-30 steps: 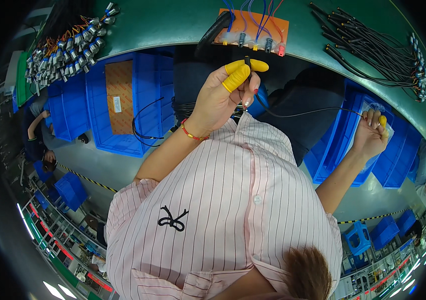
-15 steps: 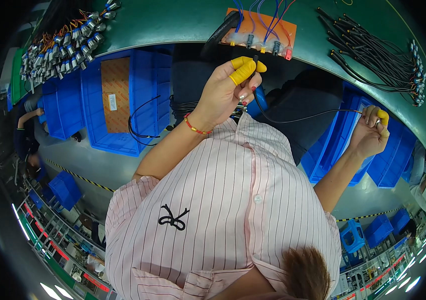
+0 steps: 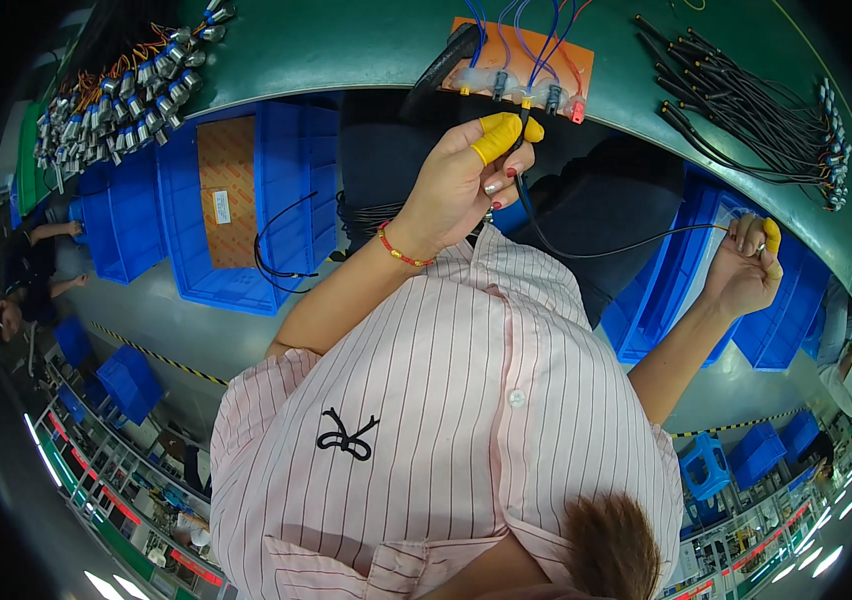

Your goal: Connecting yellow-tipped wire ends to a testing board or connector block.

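Pinched between the yellow-cot fingertips of my left hand (image 3: 471,180) is one end of a black cable (image 3: 586,256). That end points up at a yellow connector (image 3: 527,103) on the front edge of an orange board (image 3: 576,62), and appears to touch it; the exact contact is too small to tell. From there the cable sags and runs right to my right hand (image 3: 744,265), whose closed fingers grip its other end. What sits at that end is mostly hidden by the fingers. Blue and red wires (image 3: 544,40) rise from the board, alongside black and red connectors.
A green table (image 3: 336,50) spans the top. On it lie a pile of silver-and-blue parts with wires (image 3: 136,95) at left and a bundle of black cables (image 3: 711,95) at right. Blue bins (image 3: 296,190) stand below the table edge. Other people are at the far sides.
My left hand has moved slightly up and right, bringing the cable end to the yellow connector. My right hand has barely shifted, still gripping the other end.
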The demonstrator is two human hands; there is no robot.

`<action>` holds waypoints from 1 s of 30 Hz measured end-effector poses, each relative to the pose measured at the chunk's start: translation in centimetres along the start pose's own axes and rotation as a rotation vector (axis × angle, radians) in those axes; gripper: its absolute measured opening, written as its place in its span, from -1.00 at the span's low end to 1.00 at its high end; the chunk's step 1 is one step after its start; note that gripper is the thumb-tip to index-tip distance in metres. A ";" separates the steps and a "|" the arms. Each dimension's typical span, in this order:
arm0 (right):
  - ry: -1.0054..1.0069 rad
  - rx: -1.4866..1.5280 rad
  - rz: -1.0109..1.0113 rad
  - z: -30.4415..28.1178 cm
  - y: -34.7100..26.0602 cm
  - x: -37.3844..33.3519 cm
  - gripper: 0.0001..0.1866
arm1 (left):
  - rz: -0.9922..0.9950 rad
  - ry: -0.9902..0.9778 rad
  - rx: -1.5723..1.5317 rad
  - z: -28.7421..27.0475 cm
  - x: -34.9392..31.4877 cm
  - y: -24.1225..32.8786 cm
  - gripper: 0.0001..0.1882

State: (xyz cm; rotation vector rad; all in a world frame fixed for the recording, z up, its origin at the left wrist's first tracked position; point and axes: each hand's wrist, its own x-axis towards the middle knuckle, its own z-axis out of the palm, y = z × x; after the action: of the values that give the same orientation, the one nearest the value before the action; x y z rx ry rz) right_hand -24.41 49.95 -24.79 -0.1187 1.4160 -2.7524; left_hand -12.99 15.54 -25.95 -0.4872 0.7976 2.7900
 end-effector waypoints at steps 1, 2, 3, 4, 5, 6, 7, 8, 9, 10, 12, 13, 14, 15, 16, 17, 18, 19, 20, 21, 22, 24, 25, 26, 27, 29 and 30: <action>0.002 -0.001 0.002 -0.1 0.0 0.0 -0.59 | -0.010 0.007 -0.032 0.3 -0.1 0.1 -0.74; 0.003 -0.002 0.004 -0.2 0.0 0.0 -0.58 | -0.021 0.014 -0.063 0.6 -0.2 0.3 -0.74; 0.003 0.000 0.006 -0.3 -0.1 0.0 -0.58 | -0.031 0.022 -0.095 0.8 -0.2 0.4 -0.75; 0.001 0.004 0.008 -0.3 0.0 0.0 -0.58 | -0.036 0.012 -0.141 0.8 -0.2 0.4 -0.75; 0.000 0.007 0.010 -0.4 0.0 0.0 -0.58 | -0.041 0.002 -0.187 0.8 -0.2 0.5 -0.76; -0.002 0.007 0.015 -0.4 0.0 0.0 -0.58 | -0.045 -0.008 -0.233 0.8 -0.1 0.5 -0.76; -0.003 0.008 0.021 -0.4 0.0 0.1 -0.58 | -0.053 0.000 -0.261 0.9 -0.1 0.6 -0.76; -0.004 0.008 0.027 -0.4 0.1 0.1 -0.58 | -0.060 0.008 -0.289 1.2 -0.1 0.8 -0.76; -0.003 0.008 0.030 -0.3 0.1 0.2 -0.58 | -0.068 0.016 -0.318 1.3 -0.1 0.9 -0.77; -0.001 0.008 0.036 -0.1 0.2 0.2 -0.58 | -0.050 0.011 -0.293 1.3 -0.1 0.8 -0.77; 0.001 0.015 0.051 0.0 0.4 0.2 -0.58 | -0.013 0.001 -0.242 1.1 0.2 0.5 -0.77; -0.001 0.022 0.056 0.1 0.4 0.3 -0.58 | -0.009 0.000 -0.233 0.9 0.4 0.4 -0.76; -0.002 0.029 0.062 0.1 0.4 0.3 -0.58 | -0.004 -0.001 -0.224 0.7 0.5 0.2 -0.76; -0.016 0.026 0.065 0.0 0.5 0.2 -0.59 | 0.000 -0.003 -0.214 0.5 0.6 0.2 -0.75; -0.031 0.022 0.064 -0.1 0.5 0.3 -0.61 | 0.001 -0.009 -0.177 0.6 0.6 0.3 -0.74; -0.046 0.019 0.063 -0.3 0.4 0.2 -0.63 | 0.002 -0.015 -0.140 0.7 0.6 0.6 -0.73; -0.046 0.033 0.062 -0.7 0.4 0.2 -0.64 | 0.003 -0.021 -0.102 0.8 0.5 0.8 -0.72; -0.049 0.048 0.058 -0.9 0.2 0.3 -0.66 | 0.000 0.006 -0.048 1.2 0.6 1.1 -0.72; -0.051 0.063 0.054 -1.1 0.1 0.3 -0.67 | -0.003 0.033 0.007 1.5 0.5 1.3 -0.71; -0.010 0.060 0.045 -1.2 -0.2 0.2 -0.69 | -0.006 0.060 0.062 1.8 0.6 1.4 -0.70; 0.032 0.057 0.038 -0.9 -0.5 0.0 -0.70 | -0.007 0.065 0.104 1.9 0.5 1.5 -0.69; 0.070 0.066 0.027 -0.8 -1.0 -0.1 -0.71 | -0.010 0.074 0.187 2.0 0.5 1.4 -0.68; 0.074 0.079 0.020 -1.3 -1.4 -0.2 -0.71 | 0.014 0.079 0.212 2.1 0.6 1.1 -0.68; 0.077 0.092 0.013 -1.7 -1.7 -0.3 -0.71 | 0.038 0.084 0.236 2.1 0.7 0.7 -0.68; 0.086 0.114 0.011 -2.1 -1.9 -0.5 -0.71 | 0.063 0.089 0.261 2.2 0.8 0.4 -0.68; 0.097 0.146 0.005 -2.3 -2.2 -0.6 -0.71 | 0.080 0.117 0.279 2.3 0.7 0.1 -0.69; 0.107 0.149 -0.003 -2.4 -2.4 -0.7 -0.72 | 0.088 0.131 0.288 2.3 0.5 0.0 -0.69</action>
State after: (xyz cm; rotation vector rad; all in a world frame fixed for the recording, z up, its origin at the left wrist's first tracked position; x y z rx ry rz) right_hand -23.90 53.31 -24.23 0.0318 1.2262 -2.8944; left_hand -14.05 16.82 -24.29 -0.5990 1.2544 2.6762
